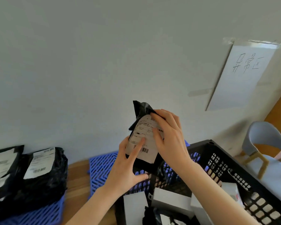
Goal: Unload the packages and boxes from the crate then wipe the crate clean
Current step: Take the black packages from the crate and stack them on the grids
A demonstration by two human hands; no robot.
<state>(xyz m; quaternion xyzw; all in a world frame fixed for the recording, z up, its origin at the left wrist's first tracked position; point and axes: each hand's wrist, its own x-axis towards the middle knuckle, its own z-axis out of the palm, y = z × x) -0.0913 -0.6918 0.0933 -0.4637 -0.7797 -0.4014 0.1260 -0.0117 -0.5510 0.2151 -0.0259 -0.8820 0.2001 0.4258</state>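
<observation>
Entry: unloading step, one item in hand.

- Black mailer bag [142,127] with a white shipping label sits at frame centre, upright, held in the air above the near-left corner of the black perforated crate [221,161]. It is clear of the crate.
- Left hand [126,161] cups the bag's lower end from the left, one finger laid across the label. Right hand [170,140] wraps the upper right side, with fingers curled over the crumpled top. Both hands grip the bag; neither is free.
- Inside the crate, lower centre of frame, I count at least two white boxes [172,200] and one more dark bag [152,215] at the bottom edge. I judge that unloading is only partly done and wiping has not begun. I see no cloth.
- Two black labelled mailers [42,172] lie at lower left on a blue slatted pallet [44,213]. A second blue pallet [102,164] lies between them and the crate.
- Further out there is a taped paper sign [243,73] on the wall at upper right and a grey chair [264,140] at the right edge.

Next move, my judgement: carry the bag left and set it beside the stacked mailers. One hand should suffice, as the bag looks light and soft. Then go back for the boxes.
</observation>
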